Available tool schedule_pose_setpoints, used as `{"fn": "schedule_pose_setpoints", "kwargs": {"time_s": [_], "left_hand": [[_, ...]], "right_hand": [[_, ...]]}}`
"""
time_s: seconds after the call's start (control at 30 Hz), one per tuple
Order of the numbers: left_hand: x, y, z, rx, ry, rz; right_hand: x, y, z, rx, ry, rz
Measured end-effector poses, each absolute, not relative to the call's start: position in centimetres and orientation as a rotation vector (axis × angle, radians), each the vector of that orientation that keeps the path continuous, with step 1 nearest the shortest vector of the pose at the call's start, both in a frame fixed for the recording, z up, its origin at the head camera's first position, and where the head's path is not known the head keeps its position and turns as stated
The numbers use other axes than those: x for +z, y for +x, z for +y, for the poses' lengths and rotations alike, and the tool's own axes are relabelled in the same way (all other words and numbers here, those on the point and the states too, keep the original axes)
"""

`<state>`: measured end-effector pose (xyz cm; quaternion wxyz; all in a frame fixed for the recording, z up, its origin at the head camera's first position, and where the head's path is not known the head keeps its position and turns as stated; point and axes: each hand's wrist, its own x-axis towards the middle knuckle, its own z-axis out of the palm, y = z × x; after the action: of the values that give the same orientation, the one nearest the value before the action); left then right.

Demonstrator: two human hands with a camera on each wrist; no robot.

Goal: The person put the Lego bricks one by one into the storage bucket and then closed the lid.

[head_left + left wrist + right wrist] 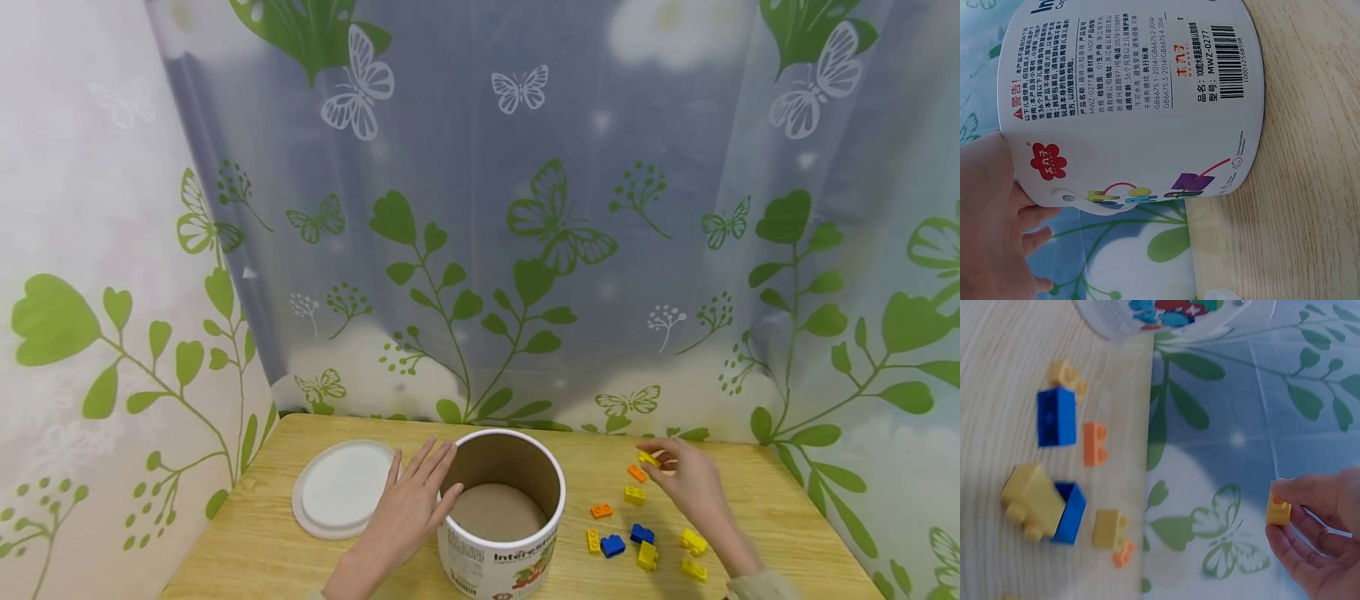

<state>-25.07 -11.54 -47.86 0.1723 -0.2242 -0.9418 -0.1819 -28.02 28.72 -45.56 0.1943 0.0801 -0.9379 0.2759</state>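
Note:
My left hand [408, 508] lies with fingers straight against the left side of the rim of a white cardboard bucket [467, 557]. The bucket stands upright with its top uncovered, and its brown floor shows with nothing on it. In the left wrist view, printed text and a barcode cover the bucket's wall [1129, 137]. Off to the right, my right hand [693, 485] pinches a small yellow toy brick [1279, 511] between thumb and fingertips, raised above the table. Below that hand lie an orange brick [637, 473] and a yellow brick [634, 495].
A round white lid [345, 490] lies left of the bucket. More toy bricks are scattered to its right, among them a blue brick [612, 546], an orange brick [602, 511] and a yellow brick [694, 542]. A patterned curtain [450, 333] hangs behind the wooden table [247, 542].

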Motion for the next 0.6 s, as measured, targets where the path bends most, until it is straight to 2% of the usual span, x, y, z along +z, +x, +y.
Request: {"fn": "schedule_pose_setpoints", "kwargs": {"time_s": [0.6], "left_hand": [[-47.9,-25.1,-11.6,-0.485,-0.629,-2.685]], "right_hand": [[-43.2,-29.1,20.8,0.877,0.499,-2.493]]}}
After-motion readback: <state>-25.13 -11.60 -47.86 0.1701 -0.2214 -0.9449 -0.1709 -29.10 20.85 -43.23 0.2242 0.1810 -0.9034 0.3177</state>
